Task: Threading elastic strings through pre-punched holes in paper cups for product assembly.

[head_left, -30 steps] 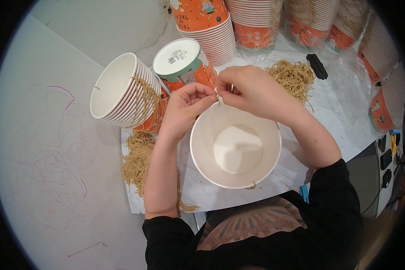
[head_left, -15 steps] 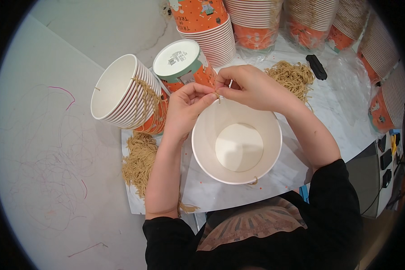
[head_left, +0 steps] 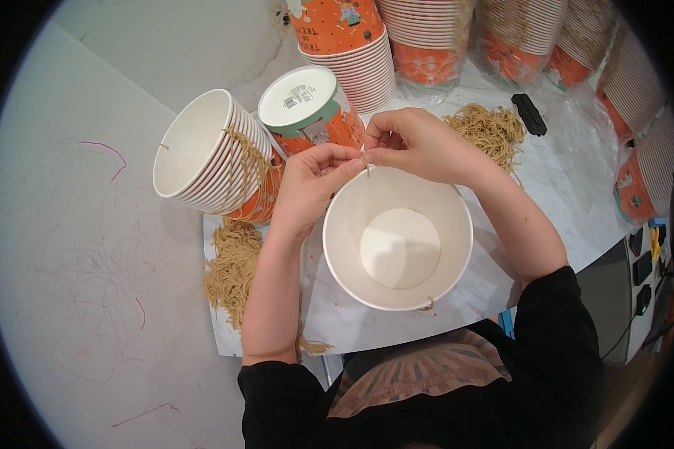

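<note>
A large white paper bucket stands upright in front of me, empty, with a short tan string knot at its near rim. My left hand and my right hand meet at the bucket's far rim, both pinching a thin tan string there. To the left lies a stack of nested white and orange buckets on its side, strings hanging from it. An upturned orange bucket stands just behind my hands.
A pile of tan strings lies left of my left forearm, another pile behind my right hand. Tall stacks of orange buckets line the back and right. A black marker lies near the far pile.
The bucket has shifted slightly nearer and my hands stay at its far rim, fingers working the string; little else differs.
</note>
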### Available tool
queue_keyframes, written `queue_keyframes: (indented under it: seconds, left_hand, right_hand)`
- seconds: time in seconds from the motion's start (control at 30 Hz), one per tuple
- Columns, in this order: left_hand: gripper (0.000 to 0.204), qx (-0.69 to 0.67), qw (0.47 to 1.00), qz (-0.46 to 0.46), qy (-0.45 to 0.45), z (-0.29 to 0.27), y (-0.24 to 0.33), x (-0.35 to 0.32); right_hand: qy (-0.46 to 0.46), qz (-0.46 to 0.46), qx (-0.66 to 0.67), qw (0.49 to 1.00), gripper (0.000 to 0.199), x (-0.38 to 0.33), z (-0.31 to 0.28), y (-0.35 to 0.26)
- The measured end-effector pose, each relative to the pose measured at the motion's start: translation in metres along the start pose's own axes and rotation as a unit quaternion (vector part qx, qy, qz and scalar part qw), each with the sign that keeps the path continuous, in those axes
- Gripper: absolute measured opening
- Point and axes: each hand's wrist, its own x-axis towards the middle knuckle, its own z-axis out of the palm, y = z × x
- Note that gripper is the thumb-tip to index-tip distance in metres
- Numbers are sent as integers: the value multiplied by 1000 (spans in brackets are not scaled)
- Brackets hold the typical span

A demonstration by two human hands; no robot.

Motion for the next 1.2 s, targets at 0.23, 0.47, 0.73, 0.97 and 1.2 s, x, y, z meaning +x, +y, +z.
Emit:
queue_keyframes:
  seconds: [0.23,0.47,0.73,0.97,1.2]
  left_hand:
    - [13,56,998,-11,13,2,-5,1]
    - [12,61,997,-29,24,3,-3,-2]
    - [14,70,995,-76,-4,-5,9,-5]
    - [14,79,995,-60,3,-7,8,-5]
    - [14,81,995,-54,-3,-11,7,-6]
  right_hand:
    - [-5,11,-9,1000,16,-1,-3,-5]
    - [-19,33,14,999,18,-4,1,-12]
    - [-31,46,13,998,18,-3,3,-13]
    - [-49,23,44,998,19,-2,5,-4]
    - [-83,14,55,995,19,-2,4,-6]
